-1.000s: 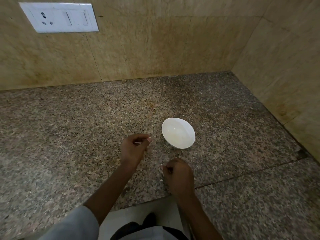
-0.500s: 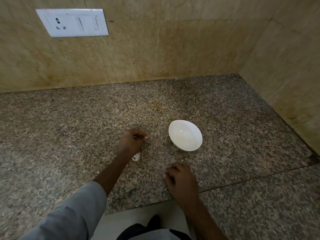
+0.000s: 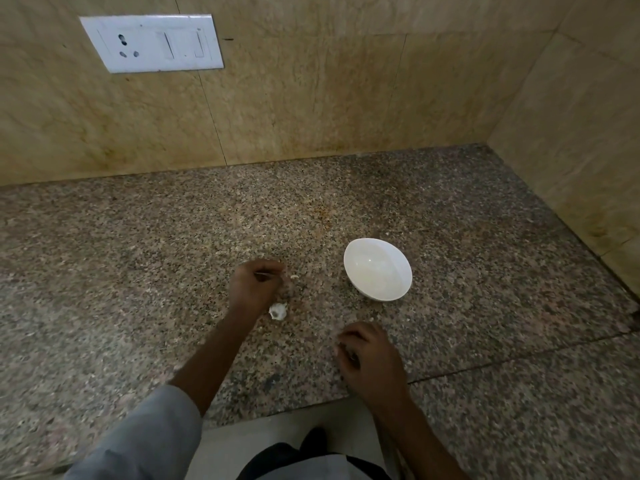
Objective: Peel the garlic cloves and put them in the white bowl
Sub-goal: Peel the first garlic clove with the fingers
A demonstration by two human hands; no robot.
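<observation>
Two curled hands, grip unclear: L hand (image 3: 258, 284) centre, R hand (image 3: 369, 358) lower right. Garlic (image 3: 278, 311) now uncovered beside L; white bowl (image 3: 377, 271) looks empty, so peeling's early.

the bowl (image 3: 377, 270) is plain white and shiny. the little garlic (image 3: 278, 311) is white with a grey-brown spot on it. the counter (image 3: 138, 271) is speckled all over with tiny dots of brown, grey, pink and black. it has an orange-brown stain (image 3: 318, 216) near the back, and a thin dark line (image 3: 519, 355) runs across it on the right. the wall (image 3: 311, 98) is sandy yellow with wavy brown streaks. the switch plate (image 3: 152, 43) is white with three dark holes. the sleeve (image 3: 149, 441) is pale grey-blue. the floor (image 3: 256, 431) is pale grey.
</observation>
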